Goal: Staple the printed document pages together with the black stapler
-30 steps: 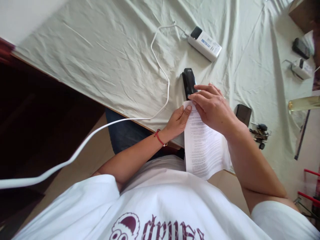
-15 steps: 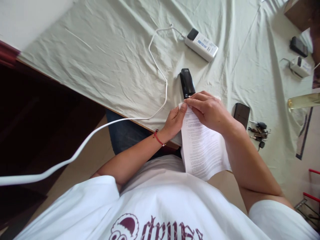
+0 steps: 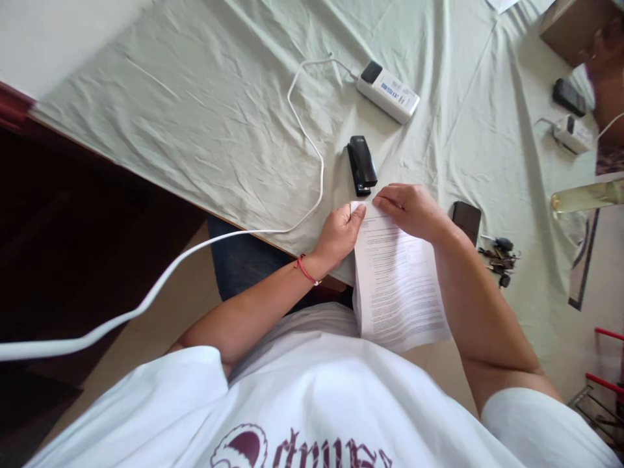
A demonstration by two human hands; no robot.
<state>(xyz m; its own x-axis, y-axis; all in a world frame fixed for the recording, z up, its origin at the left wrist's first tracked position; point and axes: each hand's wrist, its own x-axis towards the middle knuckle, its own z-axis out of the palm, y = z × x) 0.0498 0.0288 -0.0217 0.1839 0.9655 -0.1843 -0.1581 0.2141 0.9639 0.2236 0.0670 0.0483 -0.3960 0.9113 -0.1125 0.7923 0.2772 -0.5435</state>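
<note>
- Closest to the person's white shirt (image 3: 302,390), the printed paper (image 3: 397,292) hangs over the table's near edge, its top end between the 2 hands.
- The left hand (image 3: 340,235) grips the paper's top left corner, thumb on the printed side; 1 red bracelet (image 3: 307,270) circles that wrist.
- The right hand (image 3: 412,208) has its fingers bent at the top edge; I can't tell whether they pinch it.
- Past the right forearm lie keys (image 3: 502,255) and 1 dark phone (image 3: 467,221).
- Just beyond the paper, the black stapler (image 3: 362,162) sits on the pale tablecloth (image 3: 219,130).
- Farther off, a white cable (image 3: 322,175) meets 1 white power bank (image 3: 390,94).
</note>
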